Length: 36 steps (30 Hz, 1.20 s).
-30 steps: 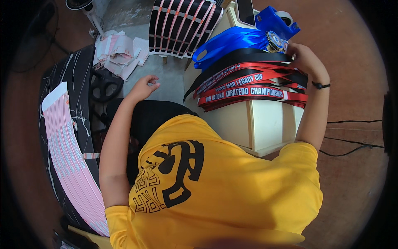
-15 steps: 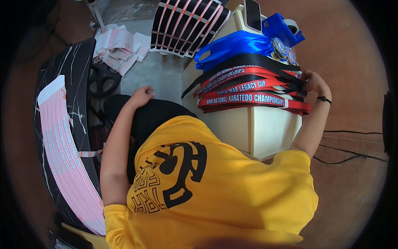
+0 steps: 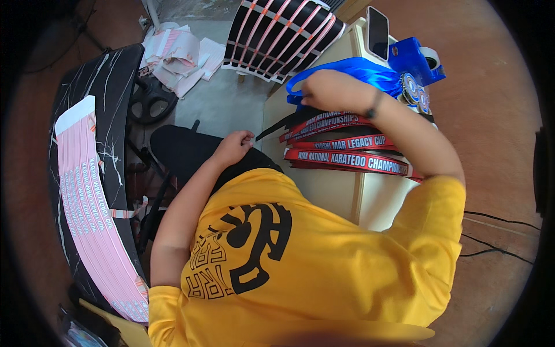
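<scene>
My right hand (image 3: 326, 92) reaches across the stack with bent fingers closed, beside the blue ribbons (image 3: 370, 68) and above a black strap (image 3: 284, 123); what the fingertips pinch is hidden. Near my dark-clothed leg, my left hand (image 3: 234, 147) is curled, its fingertips at the loose end of the black strap. Whether they grip it does not show clearly. Red lanyards with white lettering (image 3: 341, 157) lie stacked across a cream cabinet (image 3: 335, 188), partly covered by my right forearm. Round medals (image 3: 409, 88) lie at the end of the blue ribbons.
A phone (image 3: 378, 33) and a blue tape dispenser (image 3: 413, 61) sit at the cabinet's far end. Black sheeting with pink strips (image 3: 277, 37) stands beyond. Pink printed strips (image 3: 87, 196) lie on a black marbled table (image 3: 110, 75). Paper scraps (image 3: 179, 55) and black cables (image 3: 497, 248) are nearby.
My right hand has moved left and away from me, from the lanyards' right end to the blue ribbons. My left hand has moved right, to the black strap's loose end. The view has shifted slightly.
</scene>
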Tool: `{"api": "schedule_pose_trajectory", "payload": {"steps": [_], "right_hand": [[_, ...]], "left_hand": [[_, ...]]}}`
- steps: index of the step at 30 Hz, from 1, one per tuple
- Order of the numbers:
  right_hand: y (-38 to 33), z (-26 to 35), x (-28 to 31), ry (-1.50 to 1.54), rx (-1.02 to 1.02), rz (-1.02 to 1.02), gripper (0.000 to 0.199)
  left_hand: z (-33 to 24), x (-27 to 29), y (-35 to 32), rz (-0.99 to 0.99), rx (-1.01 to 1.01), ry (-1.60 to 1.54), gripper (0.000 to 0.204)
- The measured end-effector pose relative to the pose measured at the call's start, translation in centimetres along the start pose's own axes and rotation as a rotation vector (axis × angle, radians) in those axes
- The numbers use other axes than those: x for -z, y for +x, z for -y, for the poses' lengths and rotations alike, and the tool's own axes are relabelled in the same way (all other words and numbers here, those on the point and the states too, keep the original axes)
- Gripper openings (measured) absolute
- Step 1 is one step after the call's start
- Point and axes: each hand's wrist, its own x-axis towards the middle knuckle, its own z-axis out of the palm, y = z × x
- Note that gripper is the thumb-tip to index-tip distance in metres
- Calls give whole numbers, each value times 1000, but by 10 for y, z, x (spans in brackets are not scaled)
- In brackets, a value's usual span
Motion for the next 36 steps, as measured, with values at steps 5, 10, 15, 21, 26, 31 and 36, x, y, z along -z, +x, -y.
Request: {"api": "schedule_pose_trajectory", "payload": {"steps": [5, 10, 15, 21, 26, 31, 36], "right_hand": [[115, 8, -90, -437, 128, 425, 24], [168, -22, -161, -557, -109, 680, 32], [166, -17, -133, -483, 153, 427, 25], [107, 43, -28, -21, 252, 77, 19], [50, 57, 50, 412, 143, 10, 33], [-53, 3, 111, 642, 124, -131, 57], [-178, -70, 141, 656, -320, -112, 37]], "left_hand": [[12, -3, -9, -125, 10, -189, 26], [23, -5, -13, -191, 1, -321, 24], [25, 0, -11, -153, 48, -398, 38], [-29, 21, 9, -605, -308, -15, 56], [-101, 68, 19, -269, -144, -263, 40], [-148, 124, -7, -424, -446, -236, 25], [-172, 169, -29, -299, -412, -268, 28]]}}
